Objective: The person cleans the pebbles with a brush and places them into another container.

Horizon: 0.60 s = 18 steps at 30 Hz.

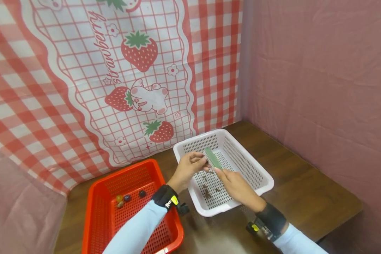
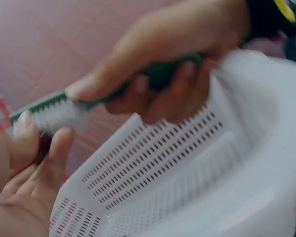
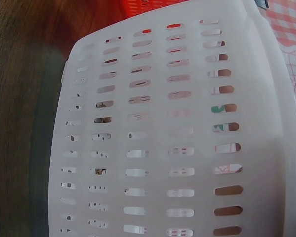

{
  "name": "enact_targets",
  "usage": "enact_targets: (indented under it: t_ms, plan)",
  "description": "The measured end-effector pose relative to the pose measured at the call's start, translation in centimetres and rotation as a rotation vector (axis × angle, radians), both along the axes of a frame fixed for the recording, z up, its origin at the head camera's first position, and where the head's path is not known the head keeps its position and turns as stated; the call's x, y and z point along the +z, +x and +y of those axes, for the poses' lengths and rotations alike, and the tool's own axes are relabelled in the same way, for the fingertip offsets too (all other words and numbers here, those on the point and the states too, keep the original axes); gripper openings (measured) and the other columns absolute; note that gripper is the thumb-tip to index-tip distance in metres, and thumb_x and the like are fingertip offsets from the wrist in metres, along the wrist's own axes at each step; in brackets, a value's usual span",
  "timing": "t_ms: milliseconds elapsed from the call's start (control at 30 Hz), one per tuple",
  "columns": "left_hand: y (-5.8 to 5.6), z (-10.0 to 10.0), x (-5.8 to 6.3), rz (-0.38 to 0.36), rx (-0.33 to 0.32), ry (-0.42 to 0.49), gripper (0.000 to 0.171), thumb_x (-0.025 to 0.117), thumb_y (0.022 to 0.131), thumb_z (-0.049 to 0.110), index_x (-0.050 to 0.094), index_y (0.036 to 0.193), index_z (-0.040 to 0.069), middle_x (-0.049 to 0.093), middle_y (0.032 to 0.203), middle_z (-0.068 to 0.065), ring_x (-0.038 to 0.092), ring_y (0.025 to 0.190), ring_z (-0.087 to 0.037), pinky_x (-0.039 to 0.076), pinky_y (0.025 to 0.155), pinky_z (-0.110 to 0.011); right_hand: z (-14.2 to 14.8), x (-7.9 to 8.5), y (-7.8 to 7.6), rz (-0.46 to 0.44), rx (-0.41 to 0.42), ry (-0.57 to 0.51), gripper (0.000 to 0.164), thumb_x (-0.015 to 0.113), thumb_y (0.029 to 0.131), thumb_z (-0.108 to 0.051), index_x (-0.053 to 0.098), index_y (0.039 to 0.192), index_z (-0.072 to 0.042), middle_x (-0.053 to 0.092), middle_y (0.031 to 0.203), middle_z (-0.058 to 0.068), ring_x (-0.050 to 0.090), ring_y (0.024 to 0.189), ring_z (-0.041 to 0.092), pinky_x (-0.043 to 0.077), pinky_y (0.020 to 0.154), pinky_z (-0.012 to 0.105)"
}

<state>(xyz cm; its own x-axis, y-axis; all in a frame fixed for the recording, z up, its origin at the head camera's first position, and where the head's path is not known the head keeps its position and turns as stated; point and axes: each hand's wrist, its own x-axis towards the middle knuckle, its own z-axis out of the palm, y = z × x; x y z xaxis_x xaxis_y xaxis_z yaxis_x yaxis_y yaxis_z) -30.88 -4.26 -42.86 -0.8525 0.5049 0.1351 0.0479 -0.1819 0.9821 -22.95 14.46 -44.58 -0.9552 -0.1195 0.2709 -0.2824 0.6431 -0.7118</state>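
Over the white basket [image 1: 266,183], my right hand [image 1: 238,184] grips a green brush [image 1: 213,158] by its handle. In the left wrist view, the fingers wrap round the handle and the thumb lies along its back. White bristles [image 2: 59,116] face down at my left hand's fingertips. My left hand [image 1: 188,169] pinches a small dark reddish object [image 2: 45,143] between thumb and finger, right at the bristles. Mostly covered by fingers, its kind I cannot tell. Brown crumbly bits [image 1: 206,192] lie on the basket floor below. The right wrist view shows only the basket's slotted side [image 3: 152,113].
A red basket [image 1: 93,211] stands to the left, with several small round pieces inside: a yellow one [image 1: 119,198], a purple one [image 1: 127,198] and a dark one [image 1: 142,193]. Both baskets sit on a brown wooden table [image 1: 304,190]. A strawberry-print cloth [image 1: 152,88] hangs behind.
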Motion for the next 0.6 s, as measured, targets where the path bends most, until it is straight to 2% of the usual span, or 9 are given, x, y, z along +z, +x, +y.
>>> enact_targets:
  t_ms: [67, 200, 233, 300, 400, 467, 533, 600]
  plan:
    - [-0.08, -0.22, -0.01, -0.012, 0.017, 0.003, 0.027, 0.063, 0.091, 0.006, 0.052, 0.113, -0.005, 0.068, 0.091, -0.016, 0.068, 0.078, -0.024, 0.054, 0.083, -0.044, -0.08, 0.04, 0.01, -0.006, 0.017, 0.004, 0.047, 0.033, 0.102, -0.048, 0.065, 0.096, -0.014, 0.056, 0.066, -0.006, 0.055, 0.056, 0.009, 0.046, 0.05, 0.026]
    - [-0.05, -0.53, 0.07, -0.029, -0.068, -0.068, 0.027, 0.065, 0.09, 0.005, 0.051, 0.11, -0.004, 0.068, 0.093, -0.017, 0.068, 0.082, -0.03, 0.053, 0.084, -0.049, -0.15, 0.23, -0.05, -0.02, 0.007, 0.013, 0.048, 0.032, 0.102, -0.049, 0.065, 0.097, -0.015, 0.055, 0.066, -0.005, 0.054, 0.057, 0.011, 0.045, 0.051, 0.027]
    - [-0.01, -0.56, 0.15, -0.035, -0.069, -0.07, 0.027, 0.065, 0.09, 0.005, 0.051, 0.111, -0.004, 0.068, 0.093, -0.017, 0.068, 0.083, -0.03, 0.052, 0.086, -0.05, -0.18, 0.28, -0.06, -0.024, 0.002, 0.012, 0.048, 0.032, 0.102, -0.05, 0.065, 0.095, -0.015, 0.054, 0.065, -0.005, 0.053, 0.056, 0.011, 0.045, 0.05, 0.027]
    - [-0.05, -0.61, 0.37, -0.072, -0.003, -0.015, 0.029, 0.066, 0.089, 0.005, 0.052, 0.113, -0.005, 0.069, 0.093, -0.015, 0.068, 0.081, -0.026, 0.053, 0.085, -0.045, -0.32, 0.44, -0.07, -0.033, 0.007, 0.012, 0.048, 0.032, 0.101, -0.05, 0.064, 0.092, -0.016, 0.054, 0.064, -0.005, 0.053, 0.054, 0.012, 0.044, 0.048, 0.027]
    - [-0.44, -0.74, 0.68, -0.13, 0.146, 0.106, 0.031, 0.064, 0.09, 0.003, 0.051, 0.116, -0.008, 0.068, 0.092, -0.013, 0.068, 0.075, -0.019, 0.056, 0.081, -0.036, -0.36, 0.34, 0.02, -0.036, 0.025, 0.021, 0.045, 0.033, 0.101, -0.05, 0.064, 0.091, -0.018, 0.056, 0.065, -0.007, 0.057, 0.056, 0.012, 0.046, 0.05, 0.027]
    - [-0.73, -0.9, 0.8, -0.15, 0.196, 0.15, 0.031, 0.064, 0.09, 0.002, 0.052, 0.117, -0.008, 0.067, 0.094, -0.017, 0.067, 0.074, -0.018, 0.056, 0.078, -0.032, -0.35, 0.28, -0.03, -0.035, 0.036, 0.029, 0.045, 0.034, 0.101, -0.05, 0.065, 0.094, -0.019, 0.059, 0.068, -0.009, 0.06, 0.06, 0.012, 0.048, 0.054, 0.026]
    - [-0.82, -1.02, 0.73, -0.139, 0.163, 0.1, 0.031, 0.064, 0.09, 0.005, 0.053, 0.116, -0.007, 0.067, 0.097, -0.018, 0.067, 0.078, -0.019, 0.057, 0.076, -0.031, -0.29, 0.3, -0.12, -0.039, 0.039, 0.025, 0.045, 0.033, 0.102, -0.049, 0.065, 0.095, -0.017, 0.059, 0.068, -0.008, 0.059, 0.06, 0.013, 0.047, 0.054, 0.027]
    - [-0.54, -0.97, 0.51, -0.113, 0.089, 0.011, 0.029, 0.066, 0.089, 0.008, 0.056, 0.115, -0.004, 0.068, 0.099, -0.019, 0.067, 0.082, -0.022, 0.056, 0.076, -0.034, -0.24, 0.36, -0.17, -0.045, 0.035, 0.014, 0.047, 0.033, 0.102, -0.048, 0.065, 0.095, -0.016, 0.058, 0.068, -0.006, 0.058, 0.06, 0.014, 0.047, 0.053, 0.027]
